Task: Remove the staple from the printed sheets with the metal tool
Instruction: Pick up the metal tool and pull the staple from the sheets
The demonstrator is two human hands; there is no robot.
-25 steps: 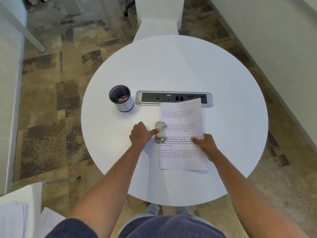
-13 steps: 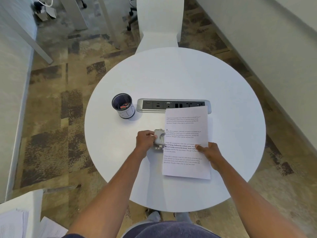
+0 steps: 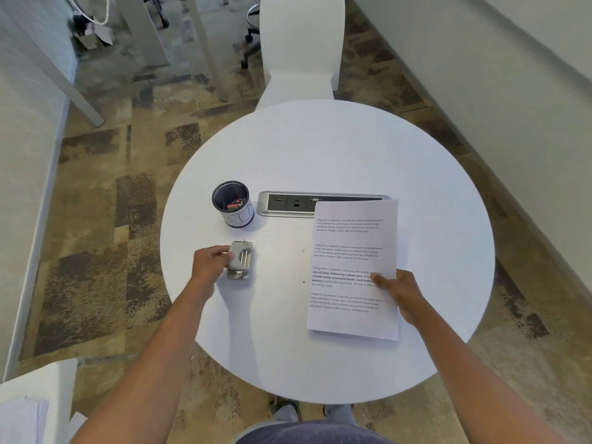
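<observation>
The printed sheets (image 3: 350, 248) lie on the right half of the round white table (image 3: 320, 149), their top edge over the power strip. My right hand (image 3: 395, 291) grips their right edge, thumb on top. The grey metal tool (image 3: 242, 259) sits on the table well left of the sheets, and my left hand (image 3: 209, 264) holds its left side. Two tiny dark specks (image 3: 303, 250) lie on the table between tool and sheets; I cannot tell if they are staple pieces.
A black mesh cup (image 3: 234, 206) with small red items inside stands behind the tool. A recessed power strip (image 3: 288, 203) runs across the table's middle. A white chair (image 3: 301, 52) stands at the far side. A paper stack (image 3: 22, 418) sits at lower left.
My left hand has drawn the metal tool leftward, off the sheets' left edge. My right hand has shifted the sheets to the right and now grips their edge.
</observation>
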